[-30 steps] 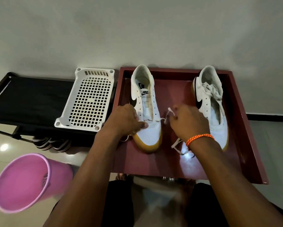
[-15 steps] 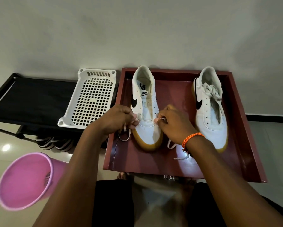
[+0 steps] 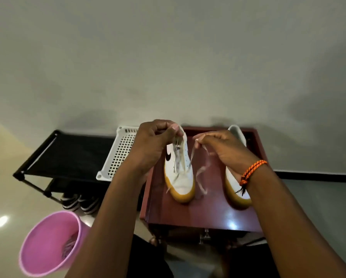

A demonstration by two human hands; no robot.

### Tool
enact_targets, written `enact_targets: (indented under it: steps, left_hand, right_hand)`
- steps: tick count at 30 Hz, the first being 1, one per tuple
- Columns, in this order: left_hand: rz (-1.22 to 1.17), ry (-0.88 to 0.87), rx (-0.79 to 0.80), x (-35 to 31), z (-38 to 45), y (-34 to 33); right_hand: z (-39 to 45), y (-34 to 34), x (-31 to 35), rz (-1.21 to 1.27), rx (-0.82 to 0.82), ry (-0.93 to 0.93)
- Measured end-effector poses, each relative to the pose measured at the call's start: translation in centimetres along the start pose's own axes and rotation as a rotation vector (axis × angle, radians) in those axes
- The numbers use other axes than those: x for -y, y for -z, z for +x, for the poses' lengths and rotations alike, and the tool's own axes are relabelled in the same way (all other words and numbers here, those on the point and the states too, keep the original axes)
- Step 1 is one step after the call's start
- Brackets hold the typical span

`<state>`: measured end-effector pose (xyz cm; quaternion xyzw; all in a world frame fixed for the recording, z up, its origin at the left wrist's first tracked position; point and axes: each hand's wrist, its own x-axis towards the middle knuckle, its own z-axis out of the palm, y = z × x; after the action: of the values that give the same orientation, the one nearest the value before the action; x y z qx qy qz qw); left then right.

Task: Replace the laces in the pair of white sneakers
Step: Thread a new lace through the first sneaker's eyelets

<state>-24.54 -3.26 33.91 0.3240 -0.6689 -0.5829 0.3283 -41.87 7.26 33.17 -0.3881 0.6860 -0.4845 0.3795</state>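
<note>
My left hand and right hand are raised at centre frame, each pinching one end of the off-white flat lace between thumb and fingertips, so the two strands run down to the eyelets nearest the toe. The lace belongs to the white leather sneaker with a tan gum sole, standing on the dark red wooden tray table; its long axis runs up the frame, toe toward the bottom edge, heel toward the wall. Loose, blurred lace tails hang beside the toe. The second white sneaker stands parallel at right, partly behind my wrist. At left are a white perforated plastic basket and a pink plastic bucket.
</note>
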Motion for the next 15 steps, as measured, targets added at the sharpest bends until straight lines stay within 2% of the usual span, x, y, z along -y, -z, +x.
enact_targets:
  steps: [4,15]
  left_hand:
    - [-0.029,-0.082,-0.054,-5.4,-1.5,-0.6]
    - [-0.175,-0.306,-0.135,-18.5,-5.3,-1.9]
  right_hand:
    - [-2.4,1.3,5.6,0.223,-0.017,0.061]
    - [-8.7,3.4,19.1,0.321,-0.102,0.336]
